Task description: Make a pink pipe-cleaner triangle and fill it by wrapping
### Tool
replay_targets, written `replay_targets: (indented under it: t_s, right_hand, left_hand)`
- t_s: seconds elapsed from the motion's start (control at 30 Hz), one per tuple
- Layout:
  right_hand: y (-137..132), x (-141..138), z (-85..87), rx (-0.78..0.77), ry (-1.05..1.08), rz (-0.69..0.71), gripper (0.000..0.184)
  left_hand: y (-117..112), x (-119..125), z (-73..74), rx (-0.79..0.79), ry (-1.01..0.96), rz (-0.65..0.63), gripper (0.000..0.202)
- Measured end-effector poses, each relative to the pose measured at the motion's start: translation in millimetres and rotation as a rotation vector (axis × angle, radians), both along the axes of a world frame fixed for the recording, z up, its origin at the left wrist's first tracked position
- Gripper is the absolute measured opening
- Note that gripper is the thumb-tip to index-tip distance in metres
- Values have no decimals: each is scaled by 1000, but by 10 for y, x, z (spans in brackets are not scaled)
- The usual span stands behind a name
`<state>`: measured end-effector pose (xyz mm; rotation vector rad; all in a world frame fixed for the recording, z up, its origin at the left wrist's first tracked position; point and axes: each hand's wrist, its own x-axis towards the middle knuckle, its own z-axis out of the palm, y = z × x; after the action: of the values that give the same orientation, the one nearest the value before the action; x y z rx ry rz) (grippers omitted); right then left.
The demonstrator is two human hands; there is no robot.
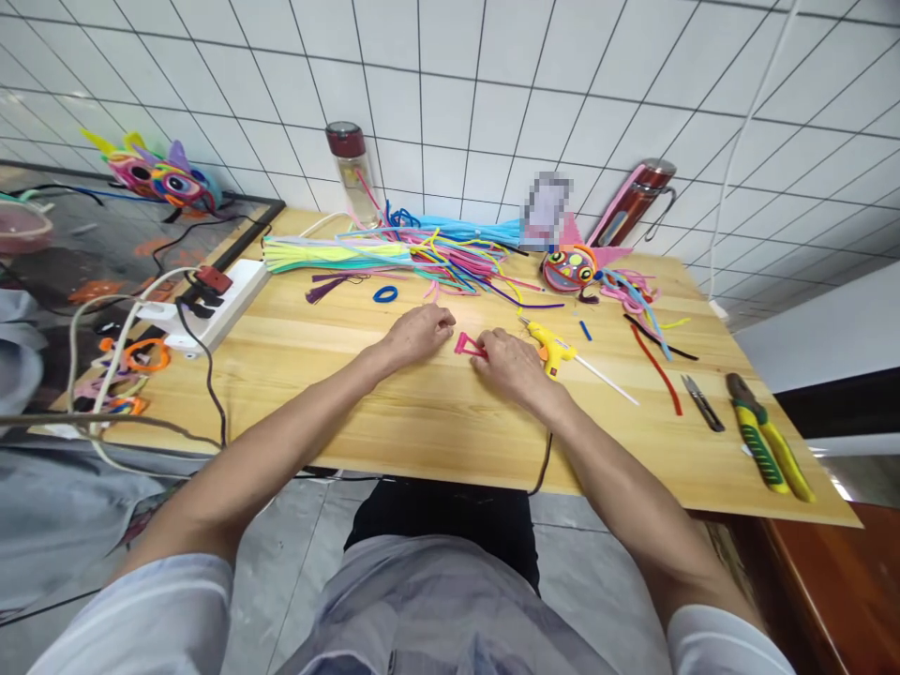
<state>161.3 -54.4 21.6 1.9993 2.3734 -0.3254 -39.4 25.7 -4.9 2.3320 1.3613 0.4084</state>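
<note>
In the head view, the step in hand appears to be shaping or positioning a bent pink strip (462,344), which lies mid-desk (422,412), about halfway between the near and far edges. The right hand (517,364) pinches one end of it, the looped end pointing toward the left hand (420,333). That one is curled just beside the strip, apart from it; whether its fingertips grip anything, I cannot tell. Working the strip further would likely call for a steady right pinch and the left fingers brought to the loop. Both forearms reach over the desk's near edge and angle inward, the right palm down. A yellow glue gun (552,347) lies just beyond the right hand, toward the desk's right edge.
</note>
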Motion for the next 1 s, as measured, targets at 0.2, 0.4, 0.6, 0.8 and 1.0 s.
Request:
replay_targets:
  t_s: [0.2, 0.4, 0.6, 0.8, 1.0]
  right_hand:
    - [42, 52, -258, 82, -108, 82, 30]
    - [91, 133, -308, 181, -16, -8, 26]
    - [102, 295, -432, 267, 407, 84, 23]
    - [82, 326, -394, 391, 690, 41, 21]
    - [16, 268, -458, 383, 909, -140, 25]
  left_hand:
    - [-15, -62, -296, 70, -209, -89, 39]
    - [-127, -66, -459, 122, -479, -202, 43]
    - [-251, -1, -339, -113, -675, -70, 39]
    - [-352, 28, -200, -424, -729, -112, 26]
    - [-393, 66, -189, -497, -796, -97, 25]
